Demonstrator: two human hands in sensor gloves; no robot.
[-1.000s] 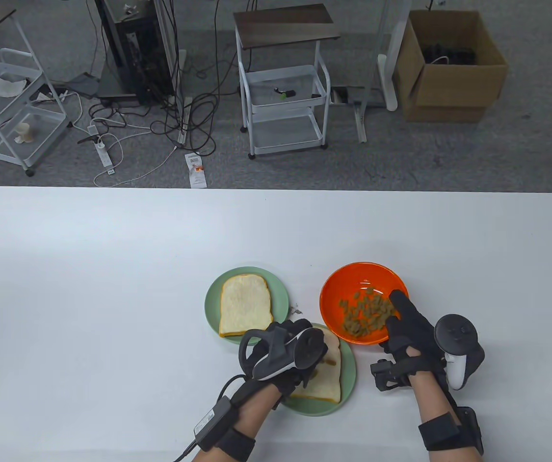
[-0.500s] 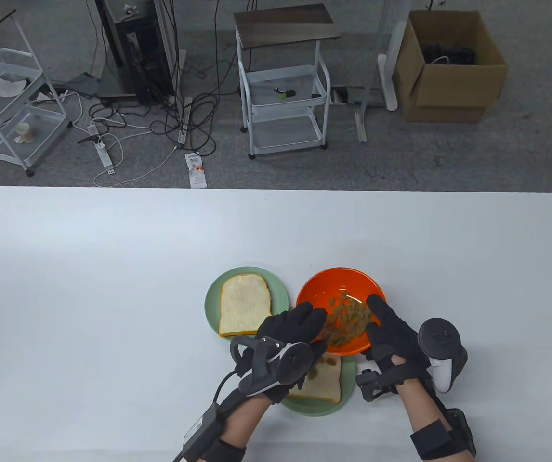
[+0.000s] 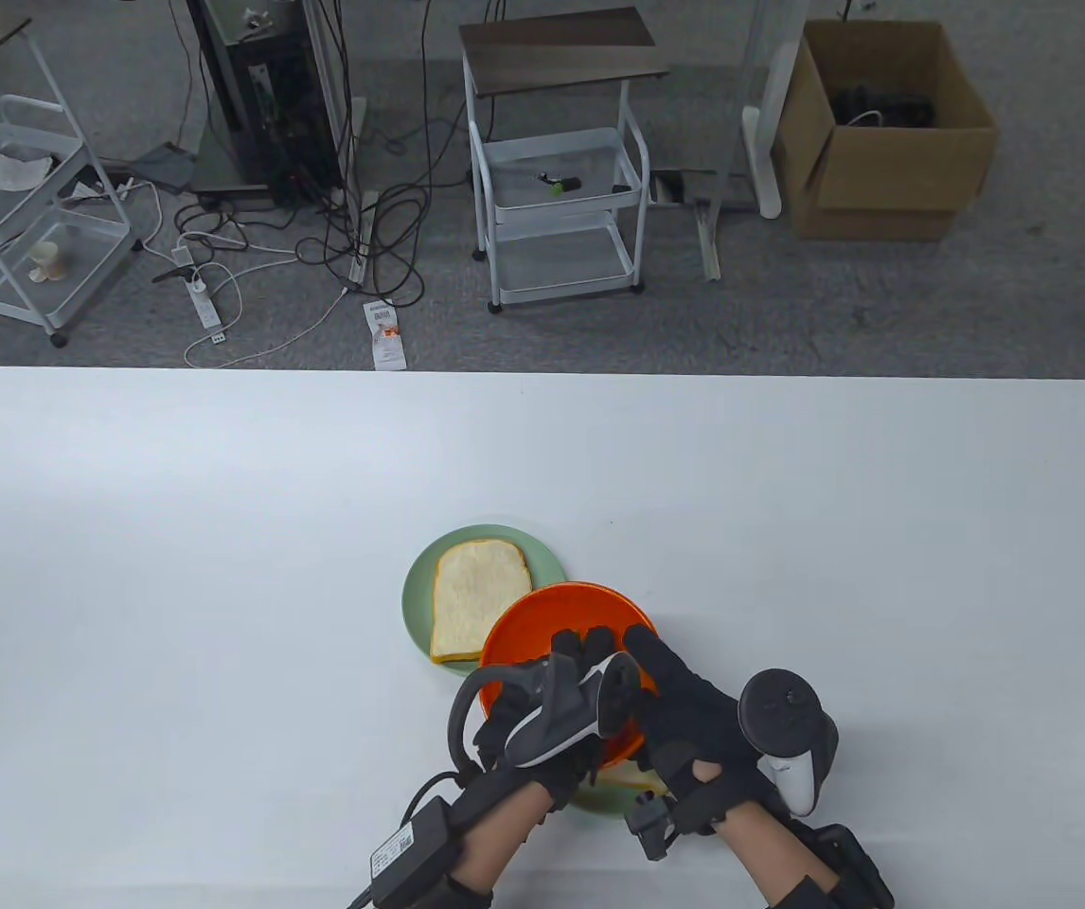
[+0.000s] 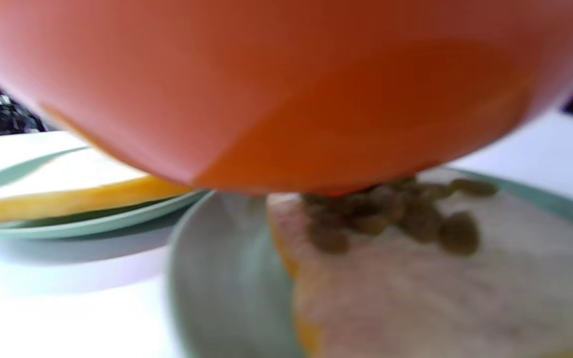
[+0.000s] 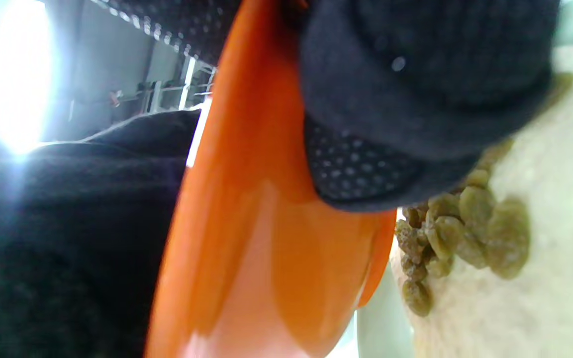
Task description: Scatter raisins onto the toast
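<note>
Both the left hand (image 3: 542,724) and right hand (image 3: 694,720) grip the tilted orange bowl (image 3: 552,625) over the near toast (image 4: 440,288), where raisins (image 5: 465,233) lie heaped on the bread.

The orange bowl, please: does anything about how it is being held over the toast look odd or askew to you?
Yes. Both hands, left hand and right hand, hold the bowl tipped steeply over the near toast, its rim almost on the bread. The raisins land in one clump at the toast's edge, not scattered. The far toast is bare.
</note>
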